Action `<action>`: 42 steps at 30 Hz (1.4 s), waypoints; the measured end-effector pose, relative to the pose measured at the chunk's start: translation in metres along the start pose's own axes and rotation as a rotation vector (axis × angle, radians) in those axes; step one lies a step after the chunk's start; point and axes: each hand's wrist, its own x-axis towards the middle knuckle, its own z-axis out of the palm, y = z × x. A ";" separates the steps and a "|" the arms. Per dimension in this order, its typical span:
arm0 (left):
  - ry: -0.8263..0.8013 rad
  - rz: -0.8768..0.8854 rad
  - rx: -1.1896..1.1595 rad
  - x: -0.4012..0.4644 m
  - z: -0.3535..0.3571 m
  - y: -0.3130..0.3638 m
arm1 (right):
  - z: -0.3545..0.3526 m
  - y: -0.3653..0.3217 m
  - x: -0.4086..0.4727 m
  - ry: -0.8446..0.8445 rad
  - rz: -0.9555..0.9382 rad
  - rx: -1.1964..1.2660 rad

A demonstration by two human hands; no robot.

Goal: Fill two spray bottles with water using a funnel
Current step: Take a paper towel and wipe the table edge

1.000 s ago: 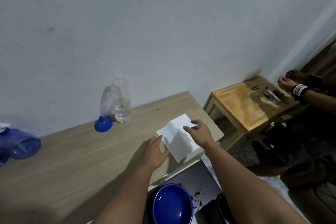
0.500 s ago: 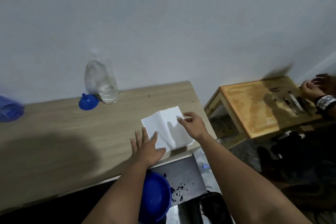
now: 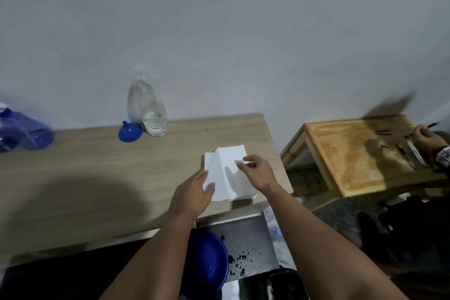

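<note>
A clear water bottle [image 3: 152, 114] stands at the back of the wooden table [image 3: 85, 178], holding a little water. A blue funnel [image 3: 130, 131] lies mouth-down against its left side. Blue translucent spray bottles [image 3: 23, 131] lie at the table's far left edge, partly cut off. A white paper towel [image 3: 225, 168], creased into a ridge, lies near the table's right front corner. My left hand [image 3: 192, 193] grips its lower left edge between thumb and fingers. My right hand [image 3: 258, 170] hovers over its right half, fingers curled and apart.
A blue basin [image 3: 210, 265] sits on a grey surface [image 3: 246, 238] below the table's front edge, with dark specks beside it. To the right stands a low orange-topped side table [image 3: 350, 156], where another person's hand [image 3: 426, 139] handles small dark tools.
The paper towel has been turned and creased upward. My left hand has moved from beside it onto its left edge, and my right hand has come off the sheet.
</note>
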 end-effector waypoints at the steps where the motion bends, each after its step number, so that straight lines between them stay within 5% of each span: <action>1: 0.015 -0.005 -0.022 -0.002 -0.006 0.005 | 0.000 0.000 -0.001 -0.003 0.001 0.004; 10: 0.047 -0.120 -0.394 -0.004 -0.053 0.056 | 0.011 -0.004 -0.014 -0.069 -0.040 -0.014; 19: 0.098 -0.146 -0.525 -0.008 -0.056 0.058 | 0.026 0.002 -0.024 -0.308 -0.031 -0.318; 42: 0.255 -0.202 -0.714 -0.005 -0.067 0.065 | 0.020 0.004 -0.030 0.065 0.043 -0.611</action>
